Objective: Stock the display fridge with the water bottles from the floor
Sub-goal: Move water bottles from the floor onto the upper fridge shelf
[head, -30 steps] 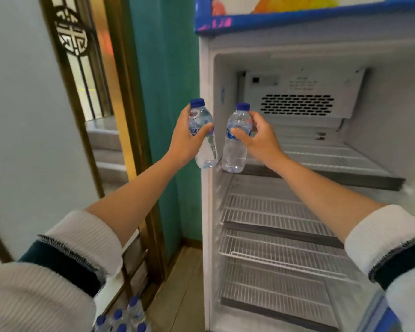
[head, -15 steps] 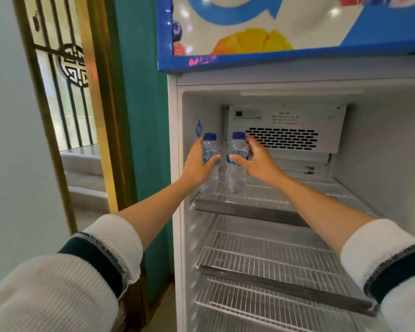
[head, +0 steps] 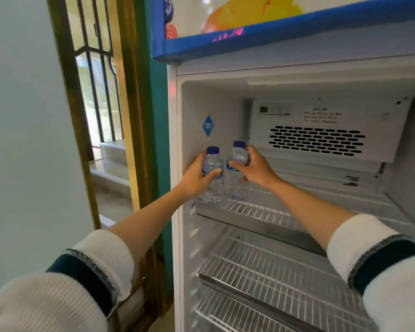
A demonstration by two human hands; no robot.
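Step in hand: seating two bottles at the front left corner of the top white wire shelf (head: 268, 209) of the white display fridge (head: 225, 75).

The left hand (head: 197, 178) wraps the left clear plastic water bottle with blue screw cap (head: 212, 173) around its labelled middle, thumb across the front. The right hand (head: 254, 167) pinches the right clear plastic water bottle with blue cap (head: 236, 168) at the shoulder, thumb in front, fingers behind. Both bottles stand close together, near upright, with their bases at or just on the wire; actual contact cannot be confirmed.

Procedure, as judged from this position:
- Lower each bottle until its base spans at least two wires. A base resting on a single wire tends to rock.
- Release only after the bottle stands without support.
- Slide the pair toward the rear wall, leaving the front of the shelf free for further stock.

Materials: the bottles are thin, ribbed, transparent plastic and likely dent under a firm squeeze, so moderate grip is advised. Any condensation would make them slippery. The shelf consists of parallel coated wires with a grey metal front bar (head: 261, 224). The interior walls are smooth white plastic. A slotted white vent panel (head: 316, 140) occupies the rear wall above the shelf. The lower wire shelves (head: 273, 271) carry nothing visible.
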